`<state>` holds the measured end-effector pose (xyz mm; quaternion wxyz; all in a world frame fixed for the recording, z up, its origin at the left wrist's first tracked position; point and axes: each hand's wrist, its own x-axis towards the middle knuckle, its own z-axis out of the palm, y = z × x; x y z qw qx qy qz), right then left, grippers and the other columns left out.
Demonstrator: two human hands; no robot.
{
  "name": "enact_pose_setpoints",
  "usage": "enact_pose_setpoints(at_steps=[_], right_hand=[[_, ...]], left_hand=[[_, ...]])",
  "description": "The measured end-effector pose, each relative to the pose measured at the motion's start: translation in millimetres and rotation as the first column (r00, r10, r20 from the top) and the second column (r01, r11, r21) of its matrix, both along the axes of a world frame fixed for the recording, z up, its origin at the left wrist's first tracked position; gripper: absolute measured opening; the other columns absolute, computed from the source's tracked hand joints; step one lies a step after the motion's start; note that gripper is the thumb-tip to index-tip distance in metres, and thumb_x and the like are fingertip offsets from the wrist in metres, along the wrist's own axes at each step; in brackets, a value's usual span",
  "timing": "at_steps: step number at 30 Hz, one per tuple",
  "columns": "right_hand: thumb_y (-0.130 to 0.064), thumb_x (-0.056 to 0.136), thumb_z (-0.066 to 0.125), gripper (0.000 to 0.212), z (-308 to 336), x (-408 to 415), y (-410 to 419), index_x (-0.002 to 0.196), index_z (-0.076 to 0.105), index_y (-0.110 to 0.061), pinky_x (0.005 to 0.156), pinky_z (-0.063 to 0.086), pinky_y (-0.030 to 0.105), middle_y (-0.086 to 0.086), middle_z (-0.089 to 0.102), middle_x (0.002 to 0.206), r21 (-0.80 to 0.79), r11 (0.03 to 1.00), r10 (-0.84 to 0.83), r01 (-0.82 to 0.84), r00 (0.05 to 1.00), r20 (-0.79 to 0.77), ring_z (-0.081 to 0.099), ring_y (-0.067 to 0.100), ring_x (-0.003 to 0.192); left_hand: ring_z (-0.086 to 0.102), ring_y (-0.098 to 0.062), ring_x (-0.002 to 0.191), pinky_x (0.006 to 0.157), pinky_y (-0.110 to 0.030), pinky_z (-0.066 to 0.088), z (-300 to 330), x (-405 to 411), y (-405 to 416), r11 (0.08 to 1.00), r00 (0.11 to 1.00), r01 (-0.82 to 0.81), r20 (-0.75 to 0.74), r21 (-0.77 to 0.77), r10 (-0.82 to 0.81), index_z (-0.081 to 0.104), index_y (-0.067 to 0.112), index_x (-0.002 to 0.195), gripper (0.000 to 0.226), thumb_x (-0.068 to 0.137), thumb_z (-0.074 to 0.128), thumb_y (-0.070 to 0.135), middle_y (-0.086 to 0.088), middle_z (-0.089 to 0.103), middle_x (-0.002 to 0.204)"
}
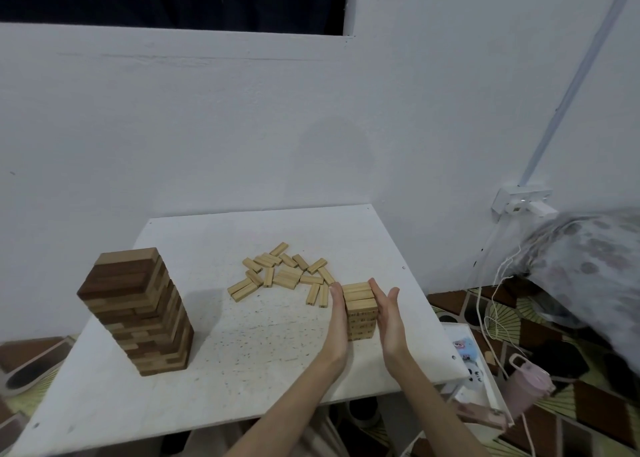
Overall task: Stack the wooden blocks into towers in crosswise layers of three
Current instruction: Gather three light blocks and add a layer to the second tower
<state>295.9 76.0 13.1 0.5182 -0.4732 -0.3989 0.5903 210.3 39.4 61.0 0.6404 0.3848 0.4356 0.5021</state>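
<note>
A short tower of light wooden blocks (361,309) stands near the right edge of the white table (221,352). My left hand (337,321) lies flat against its left side with straight fingers. My right hand (388,318) lies flat against its right side, thumb spread away. Behind the short tower, a loose pile of light blocks (284,275) is scattered on the table. A tall tower of larger brown and tan blocks (138,314) stands at the left.
The wall rises just behind the table. To the right, below table level, are a white box with small items (481,384), a pink bottle (530,384), white cables (491,304) and a patterned cushion (588,266). The table's front edge is close to my arms.
</note>
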Motion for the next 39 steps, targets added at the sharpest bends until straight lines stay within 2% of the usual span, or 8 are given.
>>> enact_pose_setpoints(at_steps=[6,9,11,15,18,22,27,39], right_hand=[[-0.084,0.074,0.034,0.068,6,5,1,0.13,0.042,-0.045,0.119,0.014,0.034,-0.011,0.029,0.153,0.006,0.999,0.034,-0.034,0.999,0.04,0.024,0.006,0.14],[-0.037,0.1,0.04,0.043,23,27,19,0.142,0.039,-0.026,0.111,0.018,0.026,-0.01,0.036,0.146,0.083,0.996,-0.006,-0.014,0.972,0.233,0.028,0.008,0.138],[-0.005,0.092,0.051,0.051,41,45,35,0.138,0.044,-0.025,0.109,0.023,0.028,-0.007,0.037,0.148,0.116,0.986,0.055,-0.121,0.887,0.458,0.028,0.013,0.141],[-0.01,0.084,0.065,0.067,70,55,54,0.142,0.037,-0.029,0.113,0.019,0.031,-0.003,0.024,0.156,-0.099,0.879,0.312,-0.466,0.406,0.859,0.009,0.012,0.147],[-0.033,0.073,0.08,0.092,79,44,61,0.148,0.027,-0.025,0.116,0.018,0.037,0.002,0.019,0.156,-0.25,0.802,0.336,-0.542,0.064,0.94,0.008,0.019,0.147],[-0.045,0.065,0.083,0.102,73,29,65,0.147,0.027,-0.023,0.118,0.013,0.041,0.003,0.023,0.153,-0.319,0.768,0.238,-0.555,-0.215,0.947,0.008,0.019,0.145],[-0.048,0.065,0.081,0.088,66,24,67,0.138,0.039,-0.022,0.111,0.023,0.037,0.001,0.035,0.14,-0.325,0.766,0.172,-0.555,-0.31,0.935,0.02,0.019,0.137],[-0.044,0.07,0.079,0.07,63,25,68,0.129,0.047,-0.024,0.096,0.033,0.034,-0.001,0.046,0.121,-0.282,0.772,0.165,-0.57,-0.249,0.954,0.038,0.016,0.118]], left_hand=[[0.031,0.002,0.116,0.075,0.004,0.034,10,-6,1,0.997,0.997,-0.043,-0.06,0.067,0.047,0.024,0.039,0.119,0.029,0.102,0.002,0.033,0.033,0.032,0.114],[0.021,-0.002,0.132,0.106,-0.018,0.022,8,-33,25,0.996,0.973,-0.022,-0.225,0.092,0.043,0.009,0.033,0.142,0.048,0.099,0.029,0.039,0.028,0.021,0.143],[0.022,-0.011,0.14,0.107,-0.028,0.025,7,-52,42,0.993,0.884,0.025,-0.466,0.114,0.031,0.016,0.02,0.148,0.072,0.091,0.056,0.034,0.007,0.021,0.154],[0.036,-0.017,0.132,0.095,-0.025,0.034,17,-68,67,0.955,0.569,0.286,-0.816,0.081,-0.101,0.016,0.019,0.148,0.104,0.069,0.082,0.031,0.001,0.037,0.146],[0.041,-0.02,0.129,0.102,-0.032,0.038,17,-66,75,0.909,0.293,0.417,-0.948,0.011,-0.123,0.014,0.018,0.148,0.112,0.063,0.086,0.034,-0.003,0.042,0.143],[0.043,-0.024,0.127,0.101,-0.039,0.041,6,-55,78,0.886,0.153,0.463,-0.983,-0.021,-0.103,0.014,0.016,0.146,0.112,0.062,0.086,0.034,-0.007,0.045,0.141],[0.048,-0.025,0.12,0.097,-0.04,0.043,-2,-51,78,0.883,0.151,0.469,-0.985,-0.003,-0.084,0.016,0.015,0.145,0.109,0.062,0.086,0.031,-0.008,0.052,0.132],[0.05,-0.024,0.116,0.091,-0.033,0.043,-1,-47,73,0.891,0.219,0.453,-0.972,0.026,-0.082,0.015,0.014,0.145,0.102,0.069,0.082,0.023,-0.009,0.055,0.126]])
